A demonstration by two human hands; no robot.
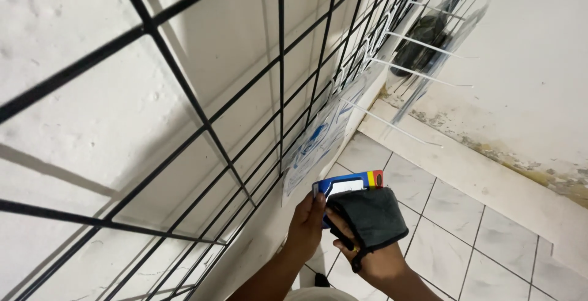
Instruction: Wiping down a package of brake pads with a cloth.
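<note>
White wall with black wire grid panel (pixel 184 123) on left, pale tiled floor (pixel 465 240) below. Low in centre, small flat blue package with white panel and yellow-red edge (pixel 346 184), gripped by left hand (pixel 306 224), fingers closed around its left edge. Right hand (pixel 367 255) with fingers closed on dark grey cloth (pixel 370 215), pressed against package front. Clear blue-printed packets (pixel 318 139) hanging on grid just above; white hooks (pixel 416 71) further along.

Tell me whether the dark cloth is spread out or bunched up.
Bunched up. The dark cloth is gathered in the right hand and pressed over the blue packet, which the left hand holds.
</note>
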